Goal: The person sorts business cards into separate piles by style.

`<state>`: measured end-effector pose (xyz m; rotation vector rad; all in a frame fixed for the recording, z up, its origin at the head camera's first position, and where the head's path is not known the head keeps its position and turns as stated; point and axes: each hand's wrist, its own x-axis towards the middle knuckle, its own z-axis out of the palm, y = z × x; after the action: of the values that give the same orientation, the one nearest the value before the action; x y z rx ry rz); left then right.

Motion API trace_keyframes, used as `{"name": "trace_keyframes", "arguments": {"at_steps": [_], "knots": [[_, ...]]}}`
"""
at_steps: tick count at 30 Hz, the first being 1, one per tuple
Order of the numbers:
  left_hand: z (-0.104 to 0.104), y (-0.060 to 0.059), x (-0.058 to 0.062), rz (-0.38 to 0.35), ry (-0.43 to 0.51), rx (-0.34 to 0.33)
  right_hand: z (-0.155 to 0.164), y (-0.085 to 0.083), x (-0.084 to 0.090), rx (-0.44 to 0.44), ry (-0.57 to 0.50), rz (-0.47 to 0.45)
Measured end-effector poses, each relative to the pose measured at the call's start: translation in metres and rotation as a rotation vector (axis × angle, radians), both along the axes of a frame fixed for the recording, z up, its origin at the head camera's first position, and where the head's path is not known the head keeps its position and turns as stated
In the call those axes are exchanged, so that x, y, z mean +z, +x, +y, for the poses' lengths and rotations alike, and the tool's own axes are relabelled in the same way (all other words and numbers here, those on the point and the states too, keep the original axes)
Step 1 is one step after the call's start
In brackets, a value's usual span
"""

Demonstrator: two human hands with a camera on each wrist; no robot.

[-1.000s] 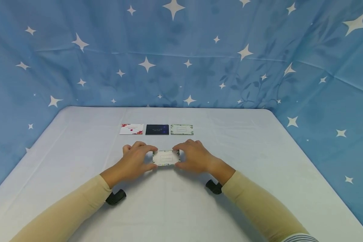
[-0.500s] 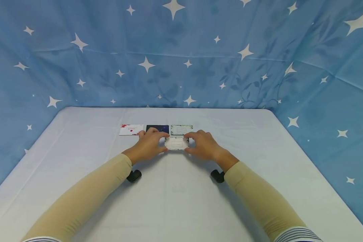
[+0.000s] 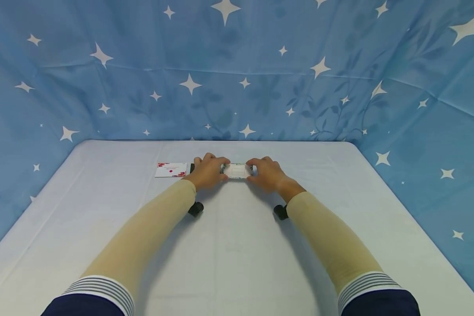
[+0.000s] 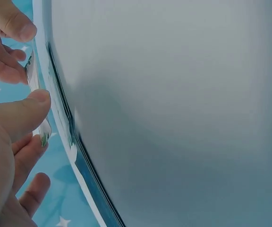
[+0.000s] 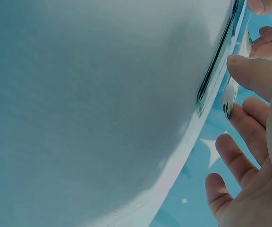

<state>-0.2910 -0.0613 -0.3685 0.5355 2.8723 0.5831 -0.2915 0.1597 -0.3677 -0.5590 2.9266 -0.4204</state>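
Both hands hold a white card with a green leafy border [image 3: 237, 171] between them. My left hand [image 3: 207, 172] pinches its left end between thumb and fingers, and my right hand [image 3: 269, 175] pinches its right end. In the left wrist view the card [image 4: 43, 130] appears nearly edge-on, lifted off the table. From the right wrist its leafy corner [image 5: 229, 101] shows under the thumb. In the head view it overlaps the spot of the similar leafy card, now hidden. My left hand covers most of the dark card [image 3: 192, 167].
Left of the dark card lies a white card with red flowers [image 3: 171, 170]. White cloth covers the table [image 3: 221, 245], with a blue star-patterned curtain [image 3: 237, 70] behind its far edge. A black wrist device [image 3: 196, 209] sits under the left forearm, another [image 3: 280, 212] under the right.
Both hands have carried the leafy card away from the body and slightly right, from in front of the row to over its right end. The red-flowered card has stayed put.
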Motion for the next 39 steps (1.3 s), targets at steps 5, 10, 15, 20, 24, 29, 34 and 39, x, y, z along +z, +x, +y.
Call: {"name": "trace_keyframes", "arguments": {"at_steps": [5, 10, 15, 20, 24, 29, 34, 39], "knots": [[0.005, -0.009, -0.002, -0.011, -0.027, 0.014, -0.002, -0.01, -0.002, -0.024, 0.035, -0.021], [0.007, -0.012, -0.003, -0.026, -0.047, 0.027, -0.005, -0.013, -0.002, -0.036, 0.058, -0.033], [0.009, -0.011, -0.001, -0.053, -0.061, 0.028, -0.005, -0.013, -0.003, -0.027, 0.06, -0.057], [0.009, -0.012, 0.002, -0.094, -0.079, 0.038, -0.003, -0.014, -0.005, -0.021, 0.054, -0.095], [0.01, -0.012, 0.005, -0.122, -0.084, 0.044, -0.001, -0.015, -0.007, -0.033, 0.021, -0.136], [0.011, -0.011, 0.007, -0.131, -0.087, 0.036, 0.001, -0.015, -0.007, -0.034, -0.022, -0.173], [0.012, -0.014, 0.005, -0.128, -0.089, 0.042, 0.002, -0.015, -0.005, -0.038, -0.038, -0.179], [0.012, -0.016, 0.005, -0.131, -0.099, 0.029, 0.001, -0.014, -0.004, -0.046, -0.055, -0.189]]}}
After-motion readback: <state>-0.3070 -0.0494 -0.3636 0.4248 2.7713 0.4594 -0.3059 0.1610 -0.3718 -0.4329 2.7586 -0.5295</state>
